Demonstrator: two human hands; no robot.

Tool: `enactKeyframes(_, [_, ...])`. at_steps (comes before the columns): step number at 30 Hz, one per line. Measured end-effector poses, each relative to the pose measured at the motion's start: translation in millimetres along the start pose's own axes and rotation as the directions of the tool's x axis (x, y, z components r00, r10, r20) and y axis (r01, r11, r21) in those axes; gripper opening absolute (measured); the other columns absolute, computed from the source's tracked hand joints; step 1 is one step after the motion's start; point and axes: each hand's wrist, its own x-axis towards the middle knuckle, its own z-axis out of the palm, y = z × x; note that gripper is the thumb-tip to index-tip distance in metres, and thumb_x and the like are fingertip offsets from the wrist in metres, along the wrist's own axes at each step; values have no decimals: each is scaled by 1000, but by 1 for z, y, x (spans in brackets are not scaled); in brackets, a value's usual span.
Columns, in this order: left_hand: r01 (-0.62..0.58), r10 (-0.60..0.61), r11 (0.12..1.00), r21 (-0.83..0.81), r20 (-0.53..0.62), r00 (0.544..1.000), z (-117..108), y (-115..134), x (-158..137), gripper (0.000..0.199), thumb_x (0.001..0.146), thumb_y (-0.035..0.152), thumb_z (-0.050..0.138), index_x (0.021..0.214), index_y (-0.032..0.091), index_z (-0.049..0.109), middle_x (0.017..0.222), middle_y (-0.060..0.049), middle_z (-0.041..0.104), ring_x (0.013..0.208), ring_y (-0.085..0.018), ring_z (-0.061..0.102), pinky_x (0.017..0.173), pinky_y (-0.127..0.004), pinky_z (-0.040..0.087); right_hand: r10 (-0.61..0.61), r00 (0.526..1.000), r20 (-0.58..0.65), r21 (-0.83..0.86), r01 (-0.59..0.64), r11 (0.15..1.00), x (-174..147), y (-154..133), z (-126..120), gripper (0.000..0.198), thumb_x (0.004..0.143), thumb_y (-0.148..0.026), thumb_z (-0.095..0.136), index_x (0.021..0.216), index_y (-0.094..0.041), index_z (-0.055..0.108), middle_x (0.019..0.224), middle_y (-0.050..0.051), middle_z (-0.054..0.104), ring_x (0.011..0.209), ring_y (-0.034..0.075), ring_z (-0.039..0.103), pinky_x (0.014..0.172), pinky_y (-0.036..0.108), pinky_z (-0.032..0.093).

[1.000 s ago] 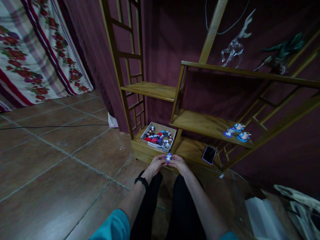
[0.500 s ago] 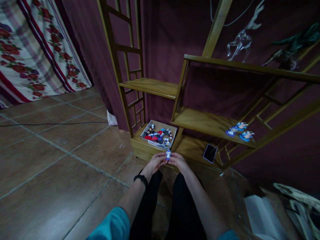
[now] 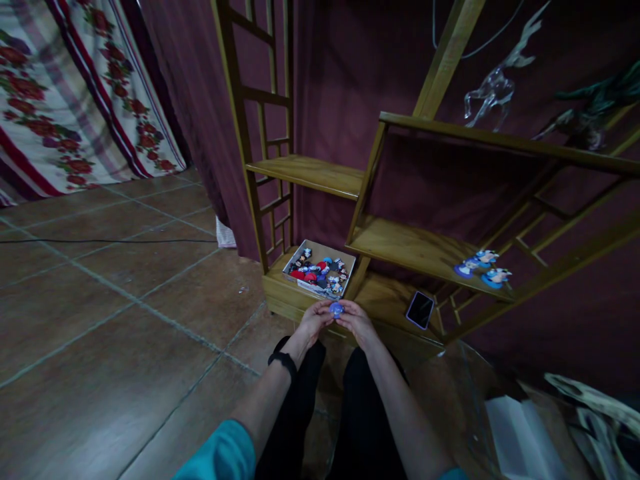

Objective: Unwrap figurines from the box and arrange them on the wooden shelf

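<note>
Between the fingertips of both hands is a small purple figurine [image 3: 337, 309], its round base turned toward me. My left hand [image 3: 317, 318] pinches it from the left, and my right hand [image 3: 357, 321] grips it from the right. Just beyond the hands, a shallow cardboard box [image 3: 353, 267] full of small red, black, blue and white figurines rests on the low left shelf. On the middle shelf [image 3: 400, 243], toward its right end, stand 3 similar figurines [image 3: 483, 267] on blue and purple bases.
A phone [image 3: 420, 310] lies on the bottom shelf at right. Higher up stand a clear deer figure [image 3: 493, 87] and a dark green sculpture [image 3: 595, 103]. White material [image 3: 523, 433] lies on the floor at lower right. A thin cable [image 3: 105, 241] crosses the tiles at left.
The figurine has been turned in my fingers: it was upright with its front showing, and now its round base shows. The view has shifted slightly.
</note>
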Motion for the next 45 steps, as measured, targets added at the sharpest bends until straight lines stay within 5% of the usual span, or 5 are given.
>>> enactKeyframes(16, [-168,159,981,102,87,983,-3,8,-9,36,60,16,72,95,12,66,88,-9,69,76,-15,61,73,-26,45,-33,998,59,19,32,999,-8,-1,1,37,56,-34,73,88,-17,65,89,5,68,78,16,62,75,30,47])
enactKeyframes(25, [-49,43,998,32,159,986,-10,9,-6,38,63,23,72,99,12,65,92,-11,68,80,-17,63,79,-30,47,-106,994,23,-143,108,984,-2,4,-3,32,59,-38,70,85,-20,66,85,3,68,77,18,62,75,34,49])
enactKeyframes(35, [135,-149,986,98,151,977,-13,13,1,23,66,14,69,88,9,68,79,-11,69,62,-11,62,61,-20,50,16,1000,24,-123,-13,992,-4,1,-4,36,59,-33,70,92,-20,64,89,5,67,71,15,64,67,30,52])
enactKeyframes(45, [190,-195,980,59,95,976,-10,11,5,19,66,11,67,85,9,67,74,-9,68,60,-10,62,59,-18,51,84,996,-9,-61,-84,995,-4,-1,-1,30,60,-25,70,88,-19,63,82,4,68,67,13,63,65,26,52])
